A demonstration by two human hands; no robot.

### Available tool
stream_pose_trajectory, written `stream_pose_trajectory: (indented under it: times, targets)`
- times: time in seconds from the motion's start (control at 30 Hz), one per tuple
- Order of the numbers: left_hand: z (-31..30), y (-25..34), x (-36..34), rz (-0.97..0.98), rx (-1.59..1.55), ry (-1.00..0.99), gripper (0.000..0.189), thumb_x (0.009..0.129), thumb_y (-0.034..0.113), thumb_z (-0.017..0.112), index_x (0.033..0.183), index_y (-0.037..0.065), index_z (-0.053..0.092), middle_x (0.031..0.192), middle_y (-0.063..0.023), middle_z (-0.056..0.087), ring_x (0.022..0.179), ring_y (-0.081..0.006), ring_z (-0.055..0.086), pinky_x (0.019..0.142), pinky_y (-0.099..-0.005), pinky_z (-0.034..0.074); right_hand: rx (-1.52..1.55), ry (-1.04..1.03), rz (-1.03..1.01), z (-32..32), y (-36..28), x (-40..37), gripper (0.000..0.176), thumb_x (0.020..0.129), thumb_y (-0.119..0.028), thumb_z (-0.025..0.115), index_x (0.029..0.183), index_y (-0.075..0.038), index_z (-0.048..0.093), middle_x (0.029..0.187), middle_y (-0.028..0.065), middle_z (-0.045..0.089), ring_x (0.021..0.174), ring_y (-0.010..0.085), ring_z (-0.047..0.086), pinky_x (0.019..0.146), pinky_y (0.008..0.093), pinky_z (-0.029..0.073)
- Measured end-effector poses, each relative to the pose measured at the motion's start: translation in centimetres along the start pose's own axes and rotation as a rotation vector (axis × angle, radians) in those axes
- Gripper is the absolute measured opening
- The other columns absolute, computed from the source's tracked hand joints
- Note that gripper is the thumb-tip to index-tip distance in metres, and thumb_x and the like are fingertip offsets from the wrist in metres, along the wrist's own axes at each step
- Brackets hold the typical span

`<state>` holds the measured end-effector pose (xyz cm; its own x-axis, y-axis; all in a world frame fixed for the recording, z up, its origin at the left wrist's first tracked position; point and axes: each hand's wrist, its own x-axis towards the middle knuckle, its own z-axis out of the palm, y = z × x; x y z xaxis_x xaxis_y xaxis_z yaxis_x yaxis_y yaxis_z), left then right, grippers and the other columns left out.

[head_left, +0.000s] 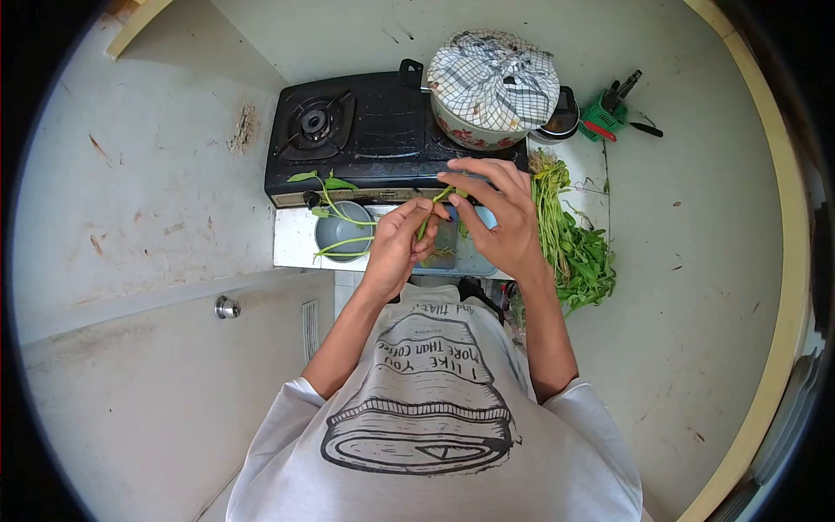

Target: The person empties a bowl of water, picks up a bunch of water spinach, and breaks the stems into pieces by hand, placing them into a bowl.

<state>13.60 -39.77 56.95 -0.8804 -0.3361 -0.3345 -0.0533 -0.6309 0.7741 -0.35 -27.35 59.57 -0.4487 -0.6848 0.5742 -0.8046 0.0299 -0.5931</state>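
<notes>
Black stove (pixel 365 130) fills the back edge of the counter (pixel 294 248). In front of it, at the counter's left end, a grey bowl (pixel 341 231) sits under the leafy tips of the green stems (pixel 348 244). The left hand (pixel 396 248) is closed around these stems. Their long axis runs left to right, leaves pointing left. The right hand (pixel 503 217) pinches the right end between thumb and forefinger. A pot (pixel 487 130) on the stove's right side is covered by a checked cloth (pixel 493 78), so its contents are hidden. A pile of greens (pixel 574 248) lies along the counter's right edge, leaves toward the person.
</notes>
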Motion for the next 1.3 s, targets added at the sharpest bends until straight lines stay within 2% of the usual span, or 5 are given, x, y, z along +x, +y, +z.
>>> stream_pose_trajectory:
  times: [0.37, 0.57, 0.97, 1.07, 1.3]
  targets:
    - [0.1, -0.5, 1.2, 0.08, 0.188, -0.051, 0.019, 0.106, 0.02, 0.055, 0.111, 0.005, 0.064, 0.081, 0.0027, 0.055, 0.059, -0.0012, 0.039, 0.051, -0.0189, 0.029, 0.057, 0.044, 0.136, 0.2, 1.0, -1.4, 0.01, 0.083, -0.004, 0.073, 0.093, -0.006, 0.071, 0.094, 0.0042, 0.068, 0.093, 0.0238, 0.065, 0.086, 0.037, 0.04]
    - [0.9, -0.2, 1.7, 0.039, 0.144, -0.043, 0.022, 0.103, 0.019, 0.06, 0.119, 0.003, 0.061, 0.091, 0.001, 0.06, 0.063, -0.0023, 0.042, 0.052, -0.0185, 0.03, 0.393, 0.114, 0.377, 0.7, 1.4, -2.9, 0.008, 0.088, -0.005, 0.072, 0.096, -0.002, 0.07, 0.096, 0.0091, 0.069, 0.089, 0.0218, 0.066, 0.085, 0.0352, 0.046]
    - [1.2, -2.1, 2.0, -0.011, 0.077, -0.049, 0.023, 0.102, 0.018, 0.063, 0.12, 0.004, 0.062, 0.096, 0.0008, 0.063, 0.065, -0.0023, 0.044, 0.054, -0.0181, 0.031, 0.918, 0.127, 0.719, 1.7, 2.4, -6.0, 0.01, 0.095, -0.012, 0.07, 0.101, -0.004, 0.07, 0.1, 0.0035, 0.068, 0.096, 0.0133, 0.061, 0.089, 0.0323, 0.045]
    - [1.3, -2.4, 1.8, -0.004, 0.115, -0.014, 0.021, 0.101, 0.019, 0.064, 0.116, 0.004, 0.064, 0.094, 0.0014, 0.063, 0.065, -0.002, 0.044, 0.054, -0.0184, 0.031, 0.905, 0.092, 0.742, 1.5, 2.6, -6.2, 0.013, 0.093, -0.011, 0.071, 0.103, -0.003, 0.07, 0.097, 0.0056, 0.068, 0.095, 0.0156, 0.062, 0.088, 0.0326, 0.046]
    - [1.5, -1.9, 1.3, 0.151, 0.502, 0.028, 0.014, 0.099, 0.013, 0.068, 0.107, 0.003, 0.066, 0.095, 0.0019, 0.064, 0.074, -0.0002, 0.049, 0.059, -0.0196, 0.036, 0.071, -0.002, 0.261, -1.2, 1.1, -4.5, 0.009, 0.086, -0.008, 0.072, 0.094, -0.007, 0.066, 0.091, 0.0045, 0.067, 0.091, 0.0224, 0.064, 0.092, 0.0366, 0.037]
